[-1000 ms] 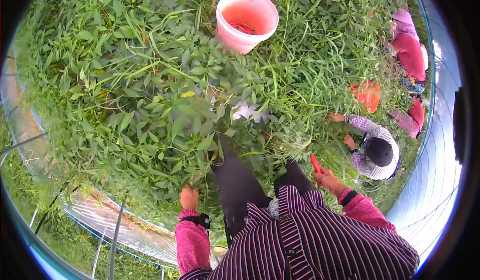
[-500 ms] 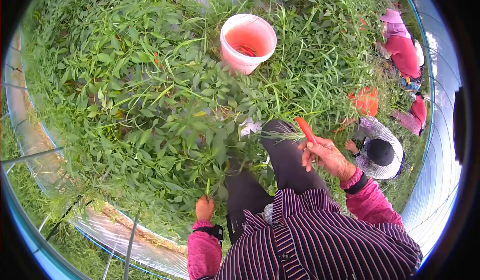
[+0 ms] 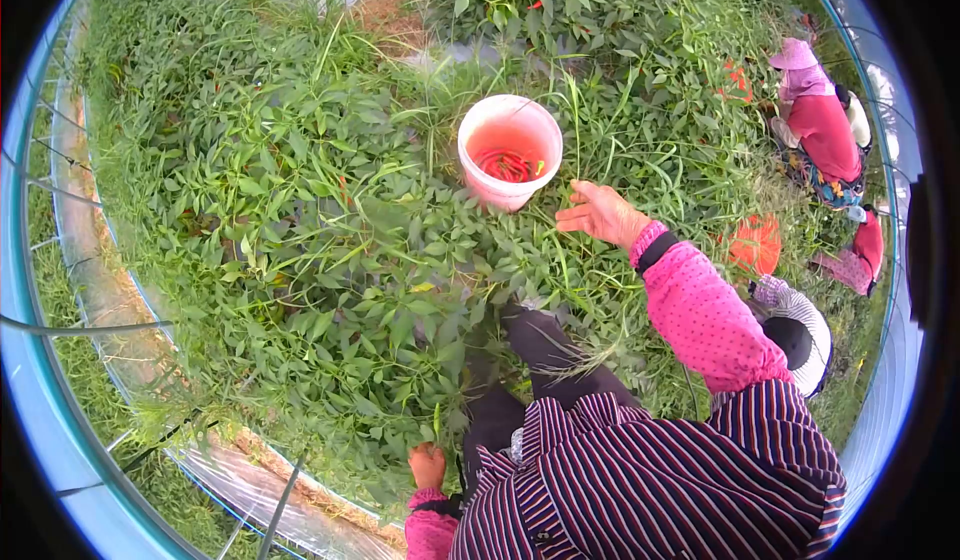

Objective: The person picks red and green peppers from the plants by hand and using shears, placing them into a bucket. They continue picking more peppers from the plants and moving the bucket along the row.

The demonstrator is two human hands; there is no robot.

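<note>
1. Slender red peppers [image 3: 507,168] are lying inside a round pink plastic bucket [image 3: 499,196].
2. Left hand [image 3: 427,467] is curling low beside pointed green leaves [image 3: 365,368], its hold unclear.
3. Right hand [image 3: 606,216] is reaching farther forward, fingers loosely parted, near the bucket.

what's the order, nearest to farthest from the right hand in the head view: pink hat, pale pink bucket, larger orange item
1. Pale pink bucket: just left of the right hand
2. Larger orange item: off to the hand's right
3. Pink hat: upper right
</note>
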